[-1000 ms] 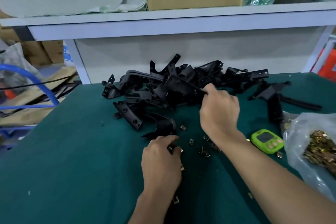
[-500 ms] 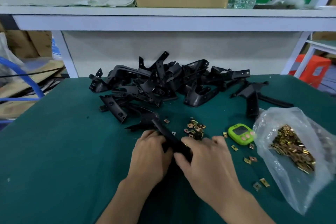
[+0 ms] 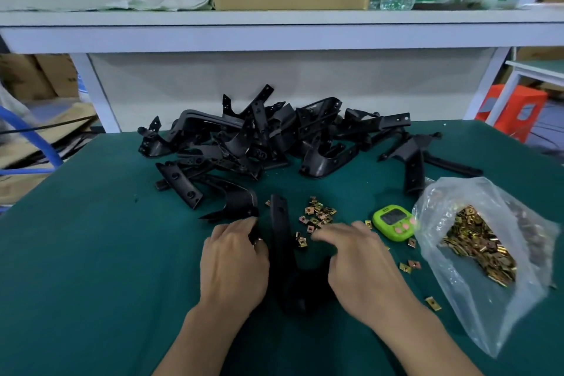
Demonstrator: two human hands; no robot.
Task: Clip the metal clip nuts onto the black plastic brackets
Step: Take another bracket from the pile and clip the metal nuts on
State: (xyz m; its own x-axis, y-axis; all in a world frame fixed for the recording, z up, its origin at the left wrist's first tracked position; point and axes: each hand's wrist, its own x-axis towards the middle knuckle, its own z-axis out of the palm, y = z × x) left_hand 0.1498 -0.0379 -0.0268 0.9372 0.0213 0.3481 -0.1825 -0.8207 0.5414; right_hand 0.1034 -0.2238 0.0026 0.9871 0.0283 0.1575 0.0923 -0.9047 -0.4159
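Your left hand gripping a curved black plastic bracket, right hand spread over loose brass clip nuts, round green timer just right

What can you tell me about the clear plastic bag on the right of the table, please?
The clear plastic bag is thin, crumpled film lying on the green table at the right. A heap of gold-coloured metal clip nuts lies in its far part; the near part lies slack and empty-looking. The green timer sits by its left edge. The right hand is apart from it.
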